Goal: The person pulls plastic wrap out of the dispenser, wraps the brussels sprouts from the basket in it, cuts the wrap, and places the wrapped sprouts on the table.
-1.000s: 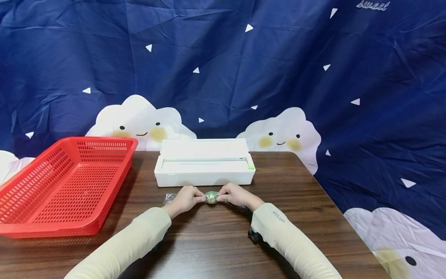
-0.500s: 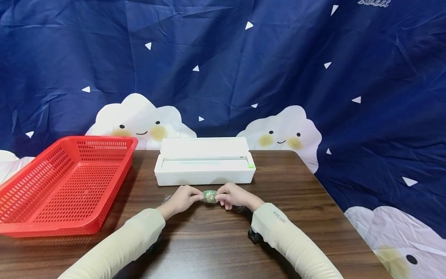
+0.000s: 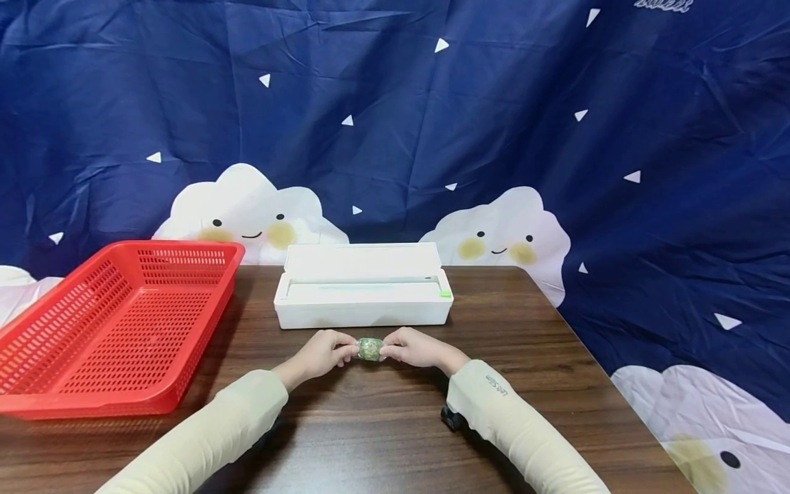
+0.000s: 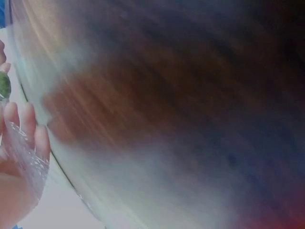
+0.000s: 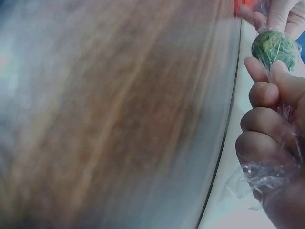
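Green bundle (image 5: 273, 46), ends pinched by left fingers (image 5: 279, 15) and right fingers (image 5: 289, 82), trails film (image 5: 269, 175) only wrist views show.

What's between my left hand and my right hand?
A green bundle in clear plastic wrap; the left hand and right hand pinch it from opposite sides. The head and right wrist views show this.

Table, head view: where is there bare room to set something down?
Bare: the table between right sleeve and right edge; the stretch between that and left sleeve; the floor inside the red basket. Crowded: just before the white box, where left hand and right hand pinch a wrapped green bundle.
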The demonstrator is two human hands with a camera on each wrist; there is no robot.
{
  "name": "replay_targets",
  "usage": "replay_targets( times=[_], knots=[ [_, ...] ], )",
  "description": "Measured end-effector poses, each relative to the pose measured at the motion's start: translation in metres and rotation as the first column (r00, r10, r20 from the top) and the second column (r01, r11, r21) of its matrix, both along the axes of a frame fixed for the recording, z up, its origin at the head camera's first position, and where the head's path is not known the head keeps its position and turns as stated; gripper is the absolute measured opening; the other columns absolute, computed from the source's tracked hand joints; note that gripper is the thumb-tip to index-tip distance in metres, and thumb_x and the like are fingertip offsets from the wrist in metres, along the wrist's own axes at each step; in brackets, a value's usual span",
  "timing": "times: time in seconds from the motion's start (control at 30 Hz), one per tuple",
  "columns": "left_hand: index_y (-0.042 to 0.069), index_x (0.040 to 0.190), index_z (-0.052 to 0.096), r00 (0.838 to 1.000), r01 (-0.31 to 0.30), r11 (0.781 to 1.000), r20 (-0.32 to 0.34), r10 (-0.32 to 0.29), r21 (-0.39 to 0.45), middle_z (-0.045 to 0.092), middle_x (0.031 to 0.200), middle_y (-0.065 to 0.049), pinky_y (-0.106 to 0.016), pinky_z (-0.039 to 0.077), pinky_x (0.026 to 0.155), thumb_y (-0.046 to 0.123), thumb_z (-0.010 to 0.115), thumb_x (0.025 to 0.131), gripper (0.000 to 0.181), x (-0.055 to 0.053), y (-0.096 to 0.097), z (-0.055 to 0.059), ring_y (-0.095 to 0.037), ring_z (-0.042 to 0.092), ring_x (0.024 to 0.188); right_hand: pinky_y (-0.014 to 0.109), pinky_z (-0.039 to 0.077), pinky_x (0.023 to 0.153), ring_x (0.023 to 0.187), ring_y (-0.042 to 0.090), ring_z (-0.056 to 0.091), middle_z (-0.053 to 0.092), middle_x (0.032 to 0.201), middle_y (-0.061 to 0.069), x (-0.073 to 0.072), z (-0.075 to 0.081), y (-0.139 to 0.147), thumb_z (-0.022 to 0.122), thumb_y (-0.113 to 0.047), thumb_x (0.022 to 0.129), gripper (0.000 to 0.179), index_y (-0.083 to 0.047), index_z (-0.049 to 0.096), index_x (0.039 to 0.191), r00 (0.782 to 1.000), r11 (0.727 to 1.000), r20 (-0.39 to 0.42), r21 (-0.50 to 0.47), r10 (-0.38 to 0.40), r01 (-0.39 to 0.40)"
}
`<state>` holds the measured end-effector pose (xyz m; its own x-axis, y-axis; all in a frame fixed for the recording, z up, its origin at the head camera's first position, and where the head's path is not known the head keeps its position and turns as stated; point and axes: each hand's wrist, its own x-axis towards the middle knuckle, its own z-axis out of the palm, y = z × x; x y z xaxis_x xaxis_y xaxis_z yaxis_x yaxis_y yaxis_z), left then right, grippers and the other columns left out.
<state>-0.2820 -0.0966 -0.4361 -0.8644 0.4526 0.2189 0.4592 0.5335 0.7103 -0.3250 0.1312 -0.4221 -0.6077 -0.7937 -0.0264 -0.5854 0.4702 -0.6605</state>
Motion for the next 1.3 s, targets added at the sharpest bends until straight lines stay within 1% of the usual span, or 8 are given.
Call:
replay_targets(
  times=[0.13,0.3,0.47,0.6,0.73,0.83,1.03,1.3],
  knots=[
    [0.004,0.094,0.069,1.0,0.008,1.0,-0.003,-0.008,-0.012,0.056,0.062,-0.004,-0.023,0.044,0.047,0.014,0.059,0.09,0.015,0.0011,-0.0018,0.0002,-0.009,0.049,0.049,0.021,0.033,0.053,0.051,0.005,0.033,0.048,0.06,-0.006,-0.0004,-0.0006,0.0005,0.051,-0.015,0.095,0.024,-0.003,0.069,0.086,1.0,1.0,-0.01,-0.001,0.019,-0.019],
    [0.005,0.092,0.07,0.998,0.015,0.999,-0.053,-0.017,-0.038,0.058,0.062,0.0,-0.022,0.039,0.05,0.014,0.061,0.089,0.014,0.0012,-0.0033,0.0003,-0.004,0.047,0.057,0.021,0.037,0.06,0.055,0.004,0.035,0.063,0.076,0.001,-0.0002,-0.0004,0.001,0.052,-0.016,0.095,0.023,-0.003,0.071,0.089,0.999,0.999,-0.028,-0.003,0.032,-0.033],
    [0.006,0.094,0.071,1.0,0.005,0.999,-0.022,-0.006,-0.044,0.058,0.062,-0.001,-0.022,0.041,0.051,0.017,0.061,0.089,0.015,0.0013,-0.0031,0.0014,-0.005,0.047,0.057,0.02,0.037,0.06,0.054,0.004,0.033,0.065,0.078,0.002,-0.0004,-0.0008,0.0017,0.052,-0.016,0.095,0.024,-0.003,0.071,0.089,0.999,1.0,-0.024,-0.008,0.029,-0.03],
    [0.008,0.095,0.072,1.0,0.003,0.998,-0.028,-0.005,-0.064,0.058,0.061,0.0,-0.023,0.041,0.051,0.02,0.061,0.089,0.017,0.0018,-0.0035,0.0017,-0.005,0.045,0.054,0.02,0.033,0.054,0.05,0.005,0.027,0.056,0.064,-0.003,0.0002,-0.0007,0.0018,0.052,-0.015,0.095,0.024,-0.002,0.071,0.089,0.999,0.999,-0.002,-0.023,0.035,-0.035],
    [0.008,0.096,0.072,0.998,0.009,0.996,-0.057,-0.015,-0.09,0.065,0.073,0.002,-0.023,0.043,0.058,0.021,0.06,0.089,0.019,0.0026,-0.0043,0.0019,-0.004,0.049,0.06,0.02,0.029,0.049,0.046,0.004,0.024,0.038,0.054,-0.009,0.0017,-0.0003,0.0012,0.051,-0.013,0.095,0.024,-0.001,0.07,0.088,0.999,0.999,0.015,-0.029,0.045,-0.045],
    [0.009,0.097,0.071,0.997,0.015,0.994,-0.069,-0.023,-0.109,0.067,0.085,0.004,-0.027,0.046,0.067,0.022,0.059,0.091,0.019,0.0031,-0.0051,0.0027,-0.006,0.053,0.071,0.02,0.029,0.049,0.047,0.004,0.026,0.038,0.053,-0.008,0.0028,0.0003,0.0005,0.05,-0.013,0.095,0.025,0.0,0.069,0.088,0.998,0.998,0.03,-0.029,0.049,-0.048],
    [0.014,0.102,0.068,1.0,0.017,0.989,-0.002,-0.018,-0.146,0.065,0.096,0.005,-0.038,0.044,0.084,0.025,0.05,0.096,0.022,0.0036,-0.0072,0.0042,-0.014,0.057,0.093,0.021,0.036,0.059,0.057,0.005,0.038,0.057,0.072,-0.005,0.0048,0.0006,0.0007,0.047,-0.017,0.096,0.025,-0.006,0.069,0.09,0.997,1.0,0.071,0.004,0.015,-0.015],
    [0.009,0.112,0.063,0.992,0.096,0.984,0.102,-0.081,-0.15,0.064,0.108,-0.004,-0.041,0.043,0.087,0.036,0.053,0.093,0.035,0.0039,-0.0096,0.0024,-0.021,0.057,0.102,0.021,0.032,0.052,0.049,0.005,0.033,0.042,0.057,-0.007,0.0029,-0.0017,0.003,0.055,-0.019,0.093,0.025,-0.003,0.059,0.074,0.993,0.998,0.104,0.018,0.064,-0.066]
  ],
)
